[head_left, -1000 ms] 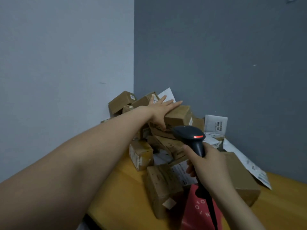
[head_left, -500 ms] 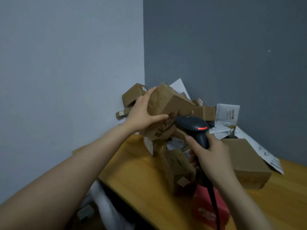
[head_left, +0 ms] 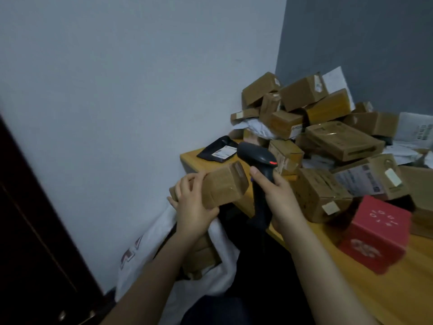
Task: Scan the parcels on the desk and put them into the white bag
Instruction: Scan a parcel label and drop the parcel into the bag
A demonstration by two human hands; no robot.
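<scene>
My left hand (head_left: 191, 207) grips a brown cardboard parcel (head_left: 225, 184) and holds it in the air off the desk's left end, above the white bag (head_left: 220, 261). My right hand (head_left: 276, 195) grips the handle of a black barcode scanner (head_left: 255, 156), whose head with a red light sits just right of the parcel. The white bag stands on the floor below, open, with several brown parcels inside. A heap of brown parcels (head_left: 328, 137) fills the desk's far corner.
The yellow wooden desk (head_left: 365, 277) runs from the wall corner to the lower right. On it lie a red box (head_left: 375, 235), a black mailer pouch (head_left: 219, 150) near the left edge, and white paper mailers. A dark door (head_left: 35, 242) stands at the left.
My left hand took a parcel from the heap, lifted it, and carried it left and down past the desk edge. The view swung left, bringing the white bag into sight. The scanner stayed beside the parcel.
</scene>
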